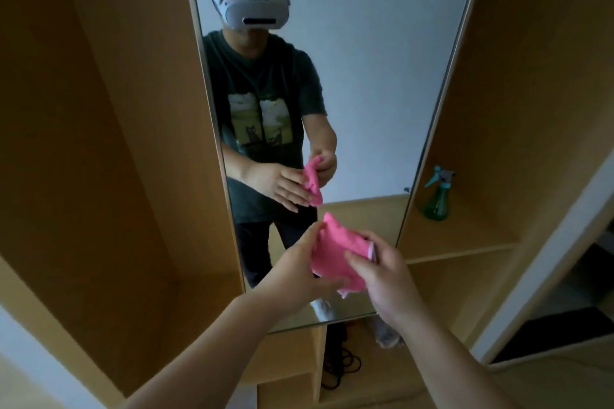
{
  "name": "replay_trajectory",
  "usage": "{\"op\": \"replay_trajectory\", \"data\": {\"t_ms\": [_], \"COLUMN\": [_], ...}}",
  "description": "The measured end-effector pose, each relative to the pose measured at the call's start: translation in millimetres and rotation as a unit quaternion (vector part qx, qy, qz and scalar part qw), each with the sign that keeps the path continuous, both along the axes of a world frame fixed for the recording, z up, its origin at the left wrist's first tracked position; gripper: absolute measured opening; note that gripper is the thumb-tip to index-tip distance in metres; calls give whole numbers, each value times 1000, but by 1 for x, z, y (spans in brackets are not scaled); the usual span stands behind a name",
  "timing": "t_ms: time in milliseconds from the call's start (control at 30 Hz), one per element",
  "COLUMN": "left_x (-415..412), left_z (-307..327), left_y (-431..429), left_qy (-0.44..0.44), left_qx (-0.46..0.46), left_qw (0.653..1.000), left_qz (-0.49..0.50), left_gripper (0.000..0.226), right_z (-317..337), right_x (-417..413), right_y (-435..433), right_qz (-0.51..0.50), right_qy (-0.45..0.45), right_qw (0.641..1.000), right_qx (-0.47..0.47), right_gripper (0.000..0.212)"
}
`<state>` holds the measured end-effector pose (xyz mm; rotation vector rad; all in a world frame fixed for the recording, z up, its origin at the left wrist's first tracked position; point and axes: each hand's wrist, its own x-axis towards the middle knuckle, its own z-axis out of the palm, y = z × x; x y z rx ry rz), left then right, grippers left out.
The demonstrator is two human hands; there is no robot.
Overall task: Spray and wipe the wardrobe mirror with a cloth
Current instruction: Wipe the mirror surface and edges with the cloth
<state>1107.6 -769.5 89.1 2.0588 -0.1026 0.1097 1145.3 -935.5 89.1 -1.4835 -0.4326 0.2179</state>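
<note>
Head view: your left hand (pixel 299 267) and right hand (pixel 387 271) both have fingers closed on the pink cloth (pixel 335 254), bunched and creased, just before the mirror (pixel 365 76). Right of the mirror, a green spray bottle (pixel 437 197) stands on a shelf (pixel 465 236).

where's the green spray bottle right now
The translucent green plastic spray bottle with the teal trigger stands upright on the wooden wardrobe shelf, just right of the tall mirror, above and to the right of both hands; neither hand touches it.
</note>
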Motion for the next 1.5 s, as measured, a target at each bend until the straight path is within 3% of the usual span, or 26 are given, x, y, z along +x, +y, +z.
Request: {"op": "replay_trajectory", "data": {"t_ms": [133, 267, 400, 567, 667, 733, 867, 1033, 1067, 1200, 1400, 1500], "left_x": [-9, -19, -26, -25, -23, -22, -19, -19, -20, -22, -19, -17], "left_z": [43, 79, 112, 144, 156, 162, 167, 172, 173, 179, 183, 187], "left_y": [-3, -3, 5, 15, 14, 12, 12, 23, 27, 43, 66, 73], "left_qy": [-70, -113, -148, -176, -197, -205, -212, -212, -214, -223, -227, -227], "left_qx": [-45, -101, -71, -14, 4, 6, 8, 13, 13, 16, 11, -2], "left_qw": [997, 988, 983, 975, 968, 965, 963, 964, 964, 965, 967, 970], "left_qz": [-6, 29, 76, 132, 153, 162, 165, 161, 158, 139, 116, 91], "left_gripper": [99, 75, 61, 58, 57, 56, 51, 53, 54, 54, 56, 53], "right_z": [53, 88, 123, 156, 166, 169, 170, 165, 165, 162, 146, 142], "right_x": [-6, -4, 9, 71, 116, 139, 167, 175, 174, 155, 117, 96], "right_y": [10, 13, 4, -23, -38, -45, -43, -36, -35, -33, -36, -39], "right_qz": [70, 121, 123, -97, -259, -295, -223, -186, -184, -217, -268, -241], "right_qy": [-87, -150, -243, -278, -318, -301, -187, -180, -180, -189, -264, -265], "right_qw": [994, 981, 962, 956, 910, 903, 953, 964, 964, 956, 925, 934], "right_qx": [-15, -8, -26, -19, -61, -84, -89, -68, -66, -61, -53, -12], "right_gripper": [28, 32, 22, 12, 32, 48, 69, 31, 31, 67, 61, 60]}}
